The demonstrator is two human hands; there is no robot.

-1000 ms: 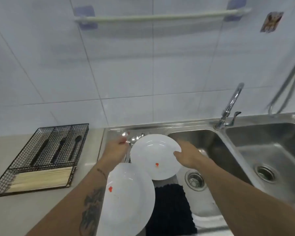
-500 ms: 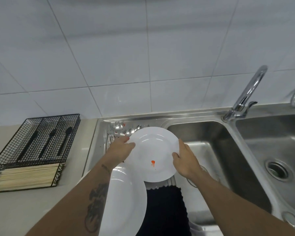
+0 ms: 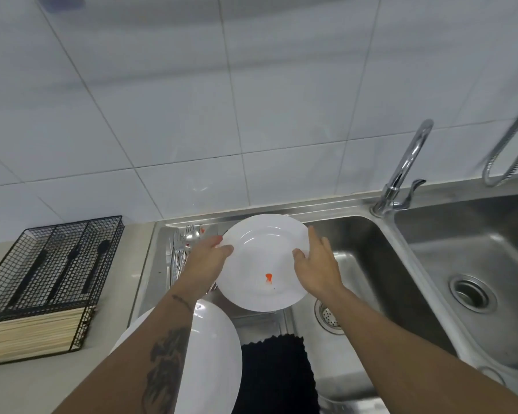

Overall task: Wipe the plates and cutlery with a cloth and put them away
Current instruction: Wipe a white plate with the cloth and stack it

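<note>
I hold a round white plate (image 3: 263, 252) with a small red smear near its middle above the drainboard. My left hand (image 3: 205, 261) grips its left rim, and my right hand (image 3: 317, 264) grips its right rim with the fingers spread along the edge. A second white plate (image 3: 213, 360) lies lower down, partly hidden under my left forearm. A dark knitted cloth (image 3: 277, 375) lies at the front of the drainboard. Silver cutlery (image 3: 181, 249) sits on the drainboard behind my left hand.
A black wire cutlery tray (image 3: 54, 264) with black utensils and a bundle of chopsticks stands on the counter at the left. A double steel sink (image 3: 371, 264) with a chrome tap (image 3: 401, 174) fills the right side. A hose (image 3: 512, 150) hangs at the far right.
Both hands now grip the plate by its rims and have raised it slightly. The view has shifted, so the scene sits differently in frame.
</note>
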